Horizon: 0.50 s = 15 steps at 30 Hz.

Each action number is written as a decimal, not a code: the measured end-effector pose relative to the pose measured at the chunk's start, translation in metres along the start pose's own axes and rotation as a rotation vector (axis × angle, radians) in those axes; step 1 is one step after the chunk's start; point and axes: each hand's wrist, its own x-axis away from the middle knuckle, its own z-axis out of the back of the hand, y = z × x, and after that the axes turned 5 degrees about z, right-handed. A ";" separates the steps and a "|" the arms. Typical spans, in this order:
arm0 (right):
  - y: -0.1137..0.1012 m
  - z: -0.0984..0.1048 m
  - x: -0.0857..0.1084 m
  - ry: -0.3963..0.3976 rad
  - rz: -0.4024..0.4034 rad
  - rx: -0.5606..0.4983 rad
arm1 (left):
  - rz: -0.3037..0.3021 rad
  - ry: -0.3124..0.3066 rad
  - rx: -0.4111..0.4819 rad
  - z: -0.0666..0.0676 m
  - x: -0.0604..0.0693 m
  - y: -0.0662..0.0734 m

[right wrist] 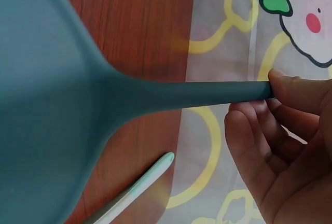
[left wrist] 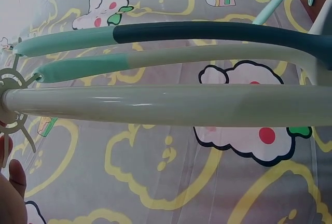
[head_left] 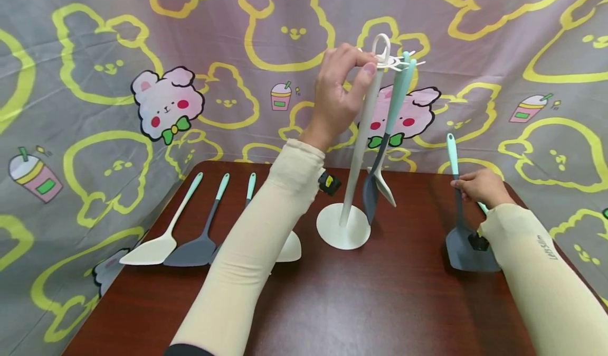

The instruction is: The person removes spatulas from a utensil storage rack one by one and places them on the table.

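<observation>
My left hand [head_left: 339, 84] holds the top of a white utensil stand [head_left: 359, 150] with thumb and fingers, just beside its ring of hooks. Two mint-handled utensils hang from the hooks on its right side: a dark grey one [head_left: 372, 192] and a cream one [head_left: 387, 189]. At the right of the table, my right hand [head_left: 484, 186] pinches a dark grey spatula [head_left: 463, 253] where the grey shaft meets the mint handle. Its wide blade points toward me, with the handle end up. The right wrist view shows its blade [right wrist: 46, 99] close up, above the table.
On the left lie a cream turner [head_left: 152, 250], a grey turner [head_left: 192, 251] and other utensils partly hidden by my left arm. Another mint-handled utensil [right wrist: 150, 175] lies under my right hand. A patterned cloth [head_left: 294, 7] hangs behind the brown table [head_left: 380, 303].
</observation>
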 end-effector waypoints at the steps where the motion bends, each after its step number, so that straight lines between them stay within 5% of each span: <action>1: 0.001 0.000 -0.001 -0.002 -0.007 -0.007 | 0.001 -0.001 -0.001 0.000 0.000 0.000; 15: 0.017 -0.008 0.000 -0.091 -0.098 0.021 | 0.014 -0.018 -0.006 0.000 -0.002 0.001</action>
